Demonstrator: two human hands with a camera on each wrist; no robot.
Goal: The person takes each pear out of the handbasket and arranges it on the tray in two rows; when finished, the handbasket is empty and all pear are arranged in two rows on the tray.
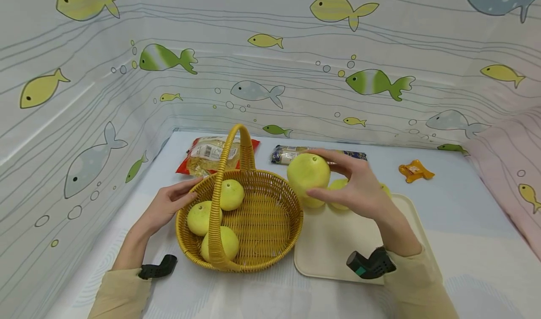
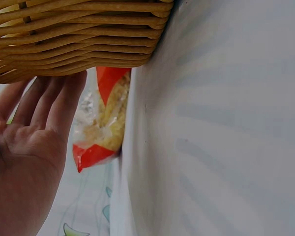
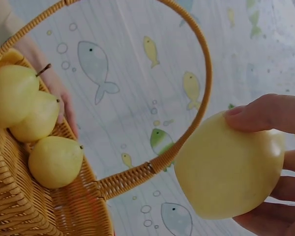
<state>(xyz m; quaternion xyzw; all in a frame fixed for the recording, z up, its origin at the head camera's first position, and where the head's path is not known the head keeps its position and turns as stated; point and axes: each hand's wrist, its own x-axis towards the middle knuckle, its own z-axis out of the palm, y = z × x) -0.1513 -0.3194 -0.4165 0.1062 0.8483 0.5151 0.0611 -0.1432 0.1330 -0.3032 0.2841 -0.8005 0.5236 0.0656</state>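
Head view: a yellow-green pear (image 1: pixel 307 173) is gripped between the thumb and fingers of the right hand (image 1: pixel 361 186), parted only as wide as the fruit. To the left of these fingers, a wicker basket (image 1: pixel 264 225) is placed, with three pears (image 1: pixel 231 195) held on its far side from them. By the left hand (image 1: pixel 166 205), nothing is grasped; its extended fingers are laid against the basket's outer wall. Under the right fingers, more pears (image 1: pixel 339 185) (partly hidden by the hand) are carried on a beige tray (image 1: pixel 338 253). Beyond the left fingers, a red-edged bag (image 1: pixel 207 155) is set on the bench (image 1: pixel 477 211).
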